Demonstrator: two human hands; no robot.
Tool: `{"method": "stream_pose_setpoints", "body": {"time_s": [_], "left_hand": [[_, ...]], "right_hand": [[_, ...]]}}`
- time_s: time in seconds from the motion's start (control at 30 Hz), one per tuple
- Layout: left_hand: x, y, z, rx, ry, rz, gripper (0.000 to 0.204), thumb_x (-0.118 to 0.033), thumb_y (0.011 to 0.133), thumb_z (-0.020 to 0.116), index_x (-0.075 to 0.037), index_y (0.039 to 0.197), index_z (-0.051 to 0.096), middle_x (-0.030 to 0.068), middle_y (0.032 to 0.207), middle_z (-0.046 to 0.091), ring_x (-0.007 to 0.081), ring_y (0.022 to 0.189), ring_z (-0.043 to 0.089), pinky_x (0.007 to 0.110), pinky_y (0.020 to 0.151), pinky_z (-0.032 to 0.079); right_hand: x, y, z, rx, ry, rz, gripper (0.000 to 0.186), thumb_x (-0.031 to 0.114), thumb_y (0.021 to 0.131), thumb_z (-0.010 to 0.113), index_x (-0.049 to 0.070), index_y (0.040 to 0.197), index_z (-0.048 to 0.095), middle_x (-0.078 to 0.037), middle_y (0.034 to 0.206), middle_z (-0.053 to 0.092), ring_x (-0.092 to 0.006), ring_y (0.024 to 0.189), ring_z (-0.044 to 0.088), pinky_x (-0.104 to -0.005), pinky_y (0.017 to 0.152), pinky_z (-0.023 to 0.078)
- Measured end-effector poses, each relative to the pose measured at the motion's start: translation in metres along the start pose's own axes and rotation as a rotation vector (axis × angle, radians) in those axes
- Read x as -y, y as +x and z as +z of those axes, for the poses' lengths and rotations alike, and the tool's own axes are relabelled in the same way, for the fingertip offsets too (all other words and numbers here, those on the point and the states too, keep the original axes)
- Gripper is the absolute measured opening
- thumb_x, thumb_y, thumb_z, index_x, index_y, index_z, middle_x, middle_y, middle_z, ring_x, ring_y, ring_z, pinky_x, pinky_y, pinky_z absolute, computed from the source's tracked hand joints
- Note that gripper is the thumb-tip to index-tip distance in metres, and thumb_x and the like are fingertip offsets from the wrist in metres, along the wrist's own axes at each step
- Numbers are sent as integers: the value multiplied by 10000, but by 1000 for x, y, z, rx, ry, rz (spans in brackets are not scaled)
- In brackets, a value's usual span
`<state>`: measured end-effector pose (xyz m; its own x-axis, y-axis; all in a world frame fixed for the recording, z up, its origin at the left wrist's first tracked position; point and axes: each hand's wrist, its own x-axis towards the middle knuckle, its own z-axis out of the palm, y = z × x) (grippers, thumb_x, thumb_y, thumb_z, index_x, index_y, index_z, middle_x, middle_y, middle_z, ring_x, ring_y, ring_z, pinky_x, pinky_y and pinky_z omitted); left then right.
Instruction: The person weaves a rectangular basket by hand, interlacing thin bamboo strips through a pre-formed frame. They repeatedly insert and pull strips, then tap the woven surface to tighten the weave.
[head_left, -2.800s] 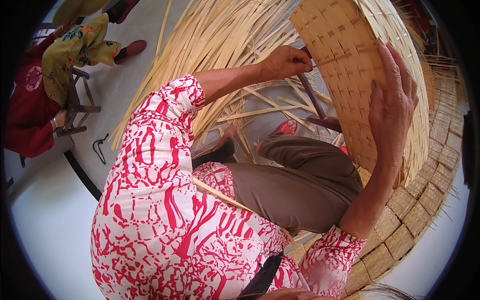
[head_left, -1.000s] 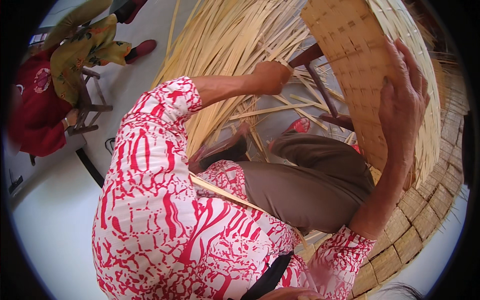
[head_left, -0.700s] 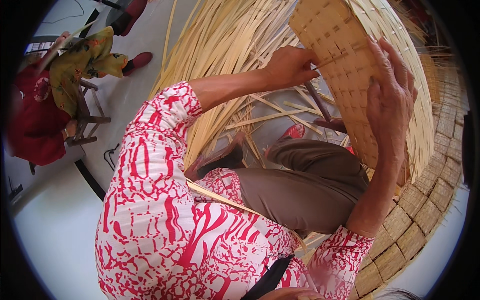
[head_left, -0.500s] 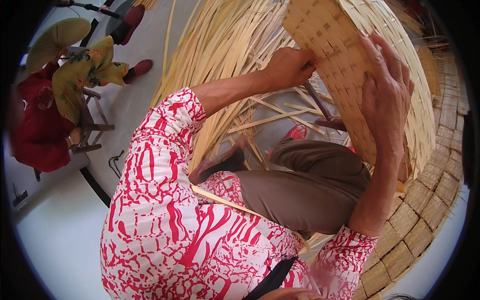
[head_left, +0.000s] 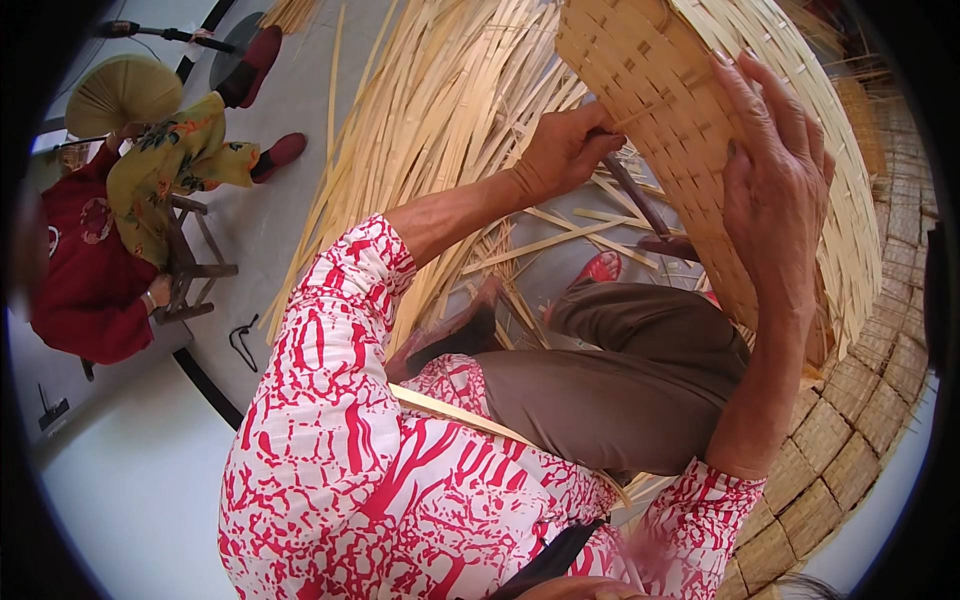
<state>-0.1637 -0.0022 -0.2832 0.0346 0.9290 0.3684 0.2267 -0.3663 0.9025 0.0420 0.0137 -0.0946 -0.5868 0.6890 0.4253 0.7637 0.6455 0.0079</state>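
A woven bamboo basket (head_left: 650, 60) stands tilted on its side before me, its wall curving down at the right. At its left edge my left hand (head_left: 568, 150) is closed in a pinch on a thin bamboo strip (head_left: 648, 108) that runs onto the weave. My right hand (head_left: 780, 175) grips the basket's rim, long fingers stretched along it and the thumb on the nearer face. Another pale strip (head_left: 460, 412) lies across my lap. What the left fingertips press against is partly hidden.
Long loose bamboo strips (head_left: 440, 130) are heaped on the floor beyond my left arm. A dark wooden bar (head_left: 640, 195) shows below the basket. Block-like woven matting (head_left: 840, 440) curves along the right. At the far left, a person in red (head_left: 95, 280) sits on a wooden stool (head_left: 190, 265).
My left hand has shifted slightly left and down, still pinching, and a thin strip shows at its fingertips. The right hand keeps its hold. The seated person's round fan has moved.
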Motion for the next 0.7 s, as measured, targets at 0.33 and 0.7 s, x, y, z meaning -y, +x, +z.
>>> {"method": "stream_pose_setpoints", "body": {"time_s": [0.33, 0.7], "left_hand": [[14, 14, 5, -8, 111, 87, 114, -94, 951, 727, -18, 1012, 668, 90, 832, 726, 117, 728, 673, 281, 662, 537], [20, 30, 8, -40, 53, -66, 345, -325, 739, 909, -80, 764, 668, 68, 701, 692, 221, 653, 694, 340, 607, 524]], "right_hand": [[0, 1, -1, 31, -13, 14, 673, -51, 860, 528, 249, 1461, 574, 4, 1482, 549, -230, 1339, 512, -401, 1104, 360], [-8, -9, 1, 78, -122, 26, 641, 27, 893, 476, 166, 1518, 497, -66, 1548, 483, -289, 1416, 443, -442, 1141, 335]]}}
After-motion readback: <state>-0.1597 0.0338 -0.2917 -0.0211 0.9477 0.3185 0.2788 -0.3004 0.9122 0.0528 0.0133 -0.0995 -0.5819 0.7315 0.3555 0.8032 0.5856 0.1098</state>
